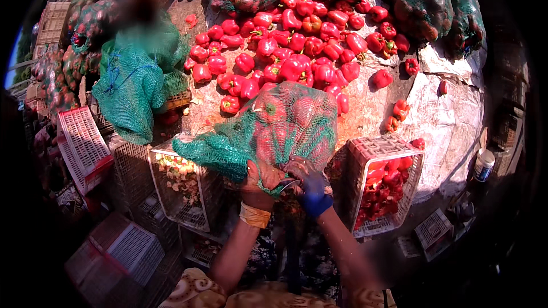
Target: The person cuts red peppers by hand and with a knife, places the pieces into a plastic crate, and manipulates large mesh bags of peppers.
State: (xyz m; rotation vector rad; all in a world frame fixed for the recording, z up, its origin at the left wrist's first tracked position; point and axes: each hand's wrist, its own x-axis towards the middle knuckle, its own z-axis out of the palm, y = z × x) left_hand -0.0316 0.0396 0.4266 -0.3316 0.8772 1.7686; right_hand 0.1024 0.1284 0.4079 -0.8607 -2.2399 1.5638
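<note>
Gripping green mesh sack [291, 122] mouth: left hand [260, 179], right hand [305, 179] | long axis upright, mouth nearest wearer

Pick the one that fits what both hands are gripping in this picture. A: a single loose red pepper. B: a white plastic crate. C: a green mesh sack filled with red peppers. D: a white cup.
C: the left hand and the right hand both clutch the bunched end of the green mesh sack, with red peppers showing through its netting.
</note>
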